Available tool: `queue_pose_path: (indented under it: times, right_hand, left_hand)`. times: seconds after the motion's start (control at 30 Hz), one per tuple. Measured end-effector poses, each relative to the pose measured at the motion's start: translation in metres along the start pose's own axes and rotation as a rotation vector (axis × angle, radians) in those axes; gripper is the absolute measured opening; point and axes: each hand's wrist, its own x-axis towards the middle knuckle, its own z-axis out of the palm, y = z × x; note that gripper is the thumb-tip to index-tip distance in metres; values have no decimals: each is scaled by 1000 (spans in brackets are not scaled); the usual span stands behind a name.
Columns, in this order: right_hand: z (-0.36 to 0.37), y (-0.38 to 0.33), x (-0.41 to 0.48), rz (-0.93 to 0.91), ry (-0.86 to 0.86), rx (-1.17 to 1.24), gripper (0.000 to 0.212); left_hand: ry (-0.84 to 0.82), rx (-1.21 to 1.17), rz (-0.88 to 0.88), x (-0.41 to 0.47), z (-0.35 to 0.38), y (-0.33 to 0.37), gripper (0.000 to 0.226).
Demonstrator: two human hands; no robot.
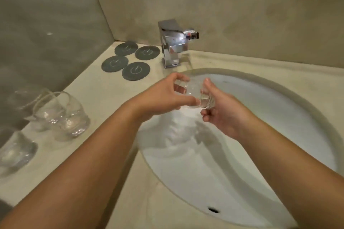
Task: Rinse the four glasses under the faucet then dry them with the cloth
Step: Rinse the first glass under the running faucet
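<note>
A clear glass (193,95) lies tilted on its side over the white sink (279,117), held between both hands. My left hand (163,96) grips its rim end with fingers and thumb. My right hand (221,109) holds its thick base. The chrome faucet (173,42) stands just behind them, and water runs down the basin below the glass. Three more clear glasses stand on the counter at the left: two close together (63,113) and one (14,150) by the frame's edge. No cloth is in view.
Several round dark grey coasters (130,59) lie on the beige counter (104,98) left of the faucet. A grey wall rises at the left and behind. The sink's overflow hole (213,210) is near the front rim.
</note>
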Motion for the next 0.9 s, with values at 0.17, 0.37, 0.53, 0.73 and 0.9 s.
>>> queue_pose_path:
  times: [0.17,0.37,0.53,0.73,0.9]
  right_hand:
    - [-1,-4,-16,-76,164,-239,60]
    - [12,-41,-11,-525,439,-446,57]
    - [33,-67,15,-657,425,-535,54]
    - [58,-78,52,-758,449,-646,25]
    - [60,-82,66,-824,581,-729,43]
  left_hand:
    - [167,-108,70,-4,18,-6,69]
    - [386,-182,178,-13,28,-14,73]
    - [446,-206,213,-8,24,-22,69]
    - [472,-213,233,1,19,-27,67]
    - [493,-243,219,7,19,-29,71]
